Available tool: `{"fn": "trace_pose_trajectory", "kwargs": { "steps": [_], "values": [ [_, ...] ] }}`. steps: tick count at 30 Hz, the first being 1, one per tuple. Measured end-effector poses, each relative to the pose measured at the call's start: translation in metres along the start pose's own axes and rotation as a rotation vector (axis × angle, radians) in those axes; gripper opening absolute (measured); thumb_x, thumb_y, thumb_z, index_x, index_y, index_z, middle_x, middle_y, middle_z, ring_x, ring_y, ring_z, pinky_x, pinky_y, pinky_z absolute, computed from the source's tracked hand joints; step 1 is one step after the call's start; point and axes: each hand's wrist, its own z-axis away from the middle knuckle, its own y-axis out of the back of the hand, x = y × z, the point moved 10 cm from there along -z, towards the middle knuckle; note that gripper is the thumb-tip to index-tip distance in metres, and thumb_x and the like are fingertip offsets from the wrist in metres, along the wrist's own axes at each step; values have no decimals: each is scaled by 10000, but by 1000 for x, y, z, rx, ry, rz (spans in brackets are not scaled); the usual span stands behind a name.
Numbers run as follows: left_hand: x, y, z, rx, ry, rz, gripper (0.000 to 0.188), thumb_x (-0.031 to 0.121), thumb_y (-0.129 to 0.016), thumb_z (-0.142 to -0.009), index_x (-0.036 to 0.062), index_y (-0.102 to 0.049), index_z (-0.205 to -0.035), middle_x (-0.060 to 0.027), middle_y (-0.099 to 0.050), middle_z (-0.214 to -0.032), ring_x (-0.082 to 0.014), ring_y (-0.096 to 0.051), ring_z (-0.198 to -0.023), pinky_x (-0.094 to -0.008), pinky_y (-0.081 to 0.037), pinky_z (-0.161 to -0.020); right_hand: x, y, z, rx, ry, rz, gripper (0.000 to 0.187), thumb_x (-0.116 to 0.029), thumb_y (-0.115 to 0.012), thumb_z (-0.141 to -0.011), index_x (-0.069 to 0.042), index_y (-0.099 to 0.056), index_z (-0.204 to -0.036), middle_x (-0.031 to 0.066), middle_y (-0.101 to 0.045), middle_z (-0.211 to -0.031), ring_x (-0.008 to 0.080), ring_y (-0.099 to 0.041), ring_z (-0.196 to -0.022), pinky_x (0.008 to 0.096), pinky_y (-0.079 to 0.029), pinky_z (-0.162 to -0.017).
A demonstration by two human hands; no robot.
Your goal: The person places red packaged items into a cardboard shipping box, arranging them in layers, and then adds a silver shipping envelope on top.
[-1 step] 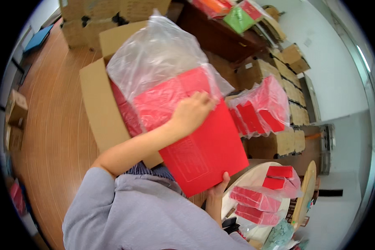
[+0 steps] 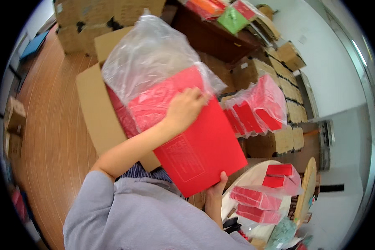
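A flat red cardboard piece (image 2: 200, 146) with a pale-lined rectangle on it lies slanted before me, its far part inside a clear plastic bag (image 2: 150, 54). My left hand (image 2: 185, 107) reaches across it, fingers curled closed at the bag's edge; they seem to pinch the plastic, though the fingertips are blurred. At the near right edge, my right hand (image 2: 216, 187) grips the red piece, thumb on top and the other fingers hidden beneath. Under the bag stands an open cardboard box (image 2: 93, 108), with more red, plastic-wrapped goods showing inside.
Bagged red boxes (image 2: 254, 110) stand to the right. A round pale table (image 2: 233, 196) at the lower right bears more bagged red packs (image 2: 254, 198). Stacked cartons (image 2: 100, 25) rise at the back, beside a dark wooden desk (image 2: 212, 31). Wooden floor (image 2: 58, 125) stretches left.
The view has shifted slightly. My left hand, the bag and the far end of the red piece appear a little farther left; my right hand keeps its hold.
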Motion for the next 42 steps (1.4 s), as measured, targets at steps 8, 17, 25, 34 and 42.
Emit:
{"fn": "trace_pose_trajectory", "kwargs": {
  "steps": [8,17,25,34,42],
  "values": [
    [-20,50,96,-33,116,108,373,43,-588,-752,150,-634,-1107,-53,-496,-746,-239,-515,-671,-362,-424,-604,66,-44,1,-54,-388,132,653,-347,-675,-761,-86,-406,-1296,78,-520,-1235,221,-519,-1120,394,-444,-949],
    [6,99,194,-70,524,-82,464,0,-614,-705,92,-609,-1160,-69,-464,-661,-230,-519,-551,-350,-441,-508,126,-112,-6,-367,-618,205,884,-261,-715,-760,-170,-130,-1416,62,-312,-1384,217,-334,-1271,399,-319,-1043],
    [52,64,170,-31,502,128,280,83,-622,-793,39,-622,-1069,-68,-525,-704,-213,-559,-604,-323,-472,-538,113,-149,-32,-620,-367,356,899,-130,-664,-783,-157,-62,-1450,81,-258,-1426,198,-351,-1252,332,-336,-1015],
    [-76,243,163,619,769,155,708,257,-584,-872,-27,-213,-1405,-154,-341,-1403,-218,-331,-1299,-386,-249,-1089,-9,-115,-91,-417,-526,264,725,-248,-725,-733,-66,-361,-1333,120,-558,-1173,268,-569,-1053,423,-489,-921],
    [-85,28,253,-179,1350,1311,736,355,-597,-871,15,-238,-1416,-100,-402,-1378,-226,-413,-1236,-350,-329,-1027,-118,-85,-123,-244,-345,456,584,-256,-657,-819,-29,-434,-1308,125,-535,-1257,250,-546,-1105,375,-446,-965]
  ]
}}
